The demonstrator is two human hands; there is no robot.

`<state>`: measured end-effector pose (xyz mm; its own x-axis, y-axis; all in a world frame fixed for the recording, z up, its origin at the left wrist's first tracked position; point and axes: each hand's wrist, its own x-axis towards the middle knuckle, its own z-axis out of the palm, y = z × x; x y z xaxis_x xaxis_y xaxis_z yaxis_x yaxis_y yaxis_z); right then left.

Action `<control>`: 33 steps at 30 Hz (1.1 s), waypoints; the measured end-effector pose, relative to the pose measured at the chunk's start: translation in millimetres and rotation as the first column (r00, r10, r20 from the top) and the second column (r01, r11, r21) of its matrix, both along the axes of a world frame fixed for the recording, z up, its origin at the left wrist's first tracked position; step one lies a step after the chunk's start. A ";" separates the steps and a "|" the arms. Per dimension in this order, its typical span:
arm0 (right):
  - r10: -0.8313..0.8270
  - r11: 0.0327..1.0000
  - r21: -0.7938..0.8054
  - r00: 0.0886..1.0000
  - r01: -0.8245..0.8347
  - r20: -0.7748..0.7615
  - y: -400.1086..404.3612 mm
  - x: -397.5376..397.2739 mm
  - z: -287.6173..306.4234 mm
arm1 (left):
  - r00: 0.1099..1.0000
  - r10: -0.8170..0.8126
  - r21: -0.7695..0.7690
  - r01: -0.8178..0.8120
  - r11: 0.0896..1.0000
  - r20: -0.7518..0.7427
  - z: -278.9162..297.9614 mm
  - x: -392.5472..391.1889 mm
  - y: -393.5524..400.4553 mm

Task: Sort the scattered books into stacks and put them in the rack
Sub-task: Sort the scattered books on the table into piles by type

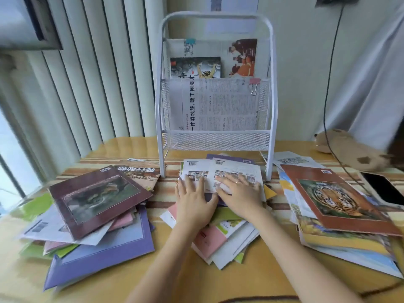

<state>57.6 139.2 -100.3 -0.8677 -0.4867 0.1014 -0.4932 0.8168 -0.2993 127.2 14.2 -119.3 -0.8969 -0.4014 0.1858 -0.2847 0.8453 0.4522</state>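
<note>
Two hands are laid flat on a loose heap of thin books in the middle of a yellow table [131, 278], directly in front of a white wire rack [215, 84]. The left hand [194, 204] is spread palm down, its fingers extended and released, with the fingertips resting on a white booklet [194, 169] printed with a row of small pictures. The right hand [240, 193] is likewise flattened, nothing being grasped, its fingers pressed onto a second white booklet [238, 169] that overlaps the first just beyond the fingertips. Under both palms, pink, green and purple covers are fanned out toward the wrists.

More books are seen well to either side of the hands: a slumped pile topped by a dark maroon book [98, 197] beyond the left thumb side, and another topped by a brown tiger book [334, 197] out past the right little finger. The rack's upper pockets are already filled with newspapers [218, 103] held by clips; its lowest mesh pocket, just past the fingertips, appears empty.

The books are judged to be light, thin and floppy, with glossy covers likely to slide over one another, so a stack would best be squared first and then pinched along both long edges, or supported from beneath, rather than lifted by one corner. Bending and spilling are judged the main risks.
</note>
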 end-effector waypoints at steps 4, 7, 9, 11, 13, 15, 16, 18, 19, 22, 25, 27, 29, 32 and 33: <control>0.026 0.997 -0.066 0.994 -0.033 -0.105 3.2 -0.5 -5.0 | 0.920 0.086 0.225 0.002 0.974 -0.381 -1.3 8.5 -3.2; 0.112 0.989 -0.078 0.980 -0.126 -0.163 3.5 -0.5 -6.5 | 0.856 0.186 0.388 0.018 0.922 -0.482 3.7 9.7 -8.9; 0.170 0.979 -0.089 0.973 -0.185 -0.154 5.1 -0.8 -7.1 | 0.804 0.189 0.432 0.092 0.897 -0.563 6.2 8.9 -11.7; 0.198 0.968 -0.128 0.972 -0.214 -0.129 7.0 -0.6 -6.0 | 0.767 0.157 0.450 0.188 0.873 -0.623 8.0 7.7 -14.4; 0.191 0.961 -0.180 0.974 -0.211 -0.124 8.4 1.6 -2.0 | 0.778 0.101 0.482 0.277 0.832 -0.621 7.1 6.4 -18.8; 0.186 0.954 -0.214 0.974 -0.212 -0.132 10.5 6.5 3.1 | 0.815 0.058 0.542 0.328 0.774 -0.577 7.4 5.9 -22.9; 0.189 0.951 -0.222 0.973 -0.216 -0.134 11.3 8.2 4.4 | 0.830 0.041 0.561 0.339 0.755 -0.556 8.2 6.1 -24.2; 0.193 0.945 -0.247 0.975 -0.215 -0.110 11.8 10.3 5.4 | 0.843 0.008 0.568 0.356 0.742 -0.538 9.3 7.9 -25.2; 0.189 0.942 -0.262 0.977 -0.209 -0.098 11.6 9.8 4.7 | 0.844 -0.006 0.559 0.360 0.747 -0.536 9.5 8.9 -24.6; 0.178 0.947 -0.256 0.980 -0.194 -0.086 10.0 10.7 1.8 | 0.841 -0.044 0.446 0.330 0.832 -0.539 6.3 9.6 -22.5; 0.224 0.922 -0.268 0.949 -0.280 -0.222 8.7 14.8 0.0 | 0.814 -0.118 0.214 0.285 0.934 -0.569 2.8 8.9 -18.2; 0.198 0.880 -0.359 0.927 -0.311 -0.319 7.9 17.1 1.0 | 0.810 -0.163 0.090 0.256 0.962 -0.564 0.6 5.8 -18.3; 0.188 0.842 -0.412 0.905 -0.348 -0.381 9.1 18.6 2.9 | 0.831 -0.183 0.077 0.260 0.962 -0.525 1.4 4.2 -20.7; 0.301 0.818 -0.376 0.881 -0.436 -0.365 9.2 25.7 7.1 | 0.870 -0.237 0.085 0.301 0.950 -0.433 5.4 3.0 -25.1; 0.358 0.801 -0.395 0.888 -0.451 -0.288 10.1 27.0 7.0 | 0.883 -0.251 0.076 0.304 0.950 -0.396 5.8 3.2 -25.7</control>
<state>84.6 149.3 -93.3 -0.5422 -0.6516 0.5305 -0.8329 0.3335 -0.4416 130.4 -11.5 -113.5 -0.8478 -0.1911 0.4947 0.1666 0.7896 0.5905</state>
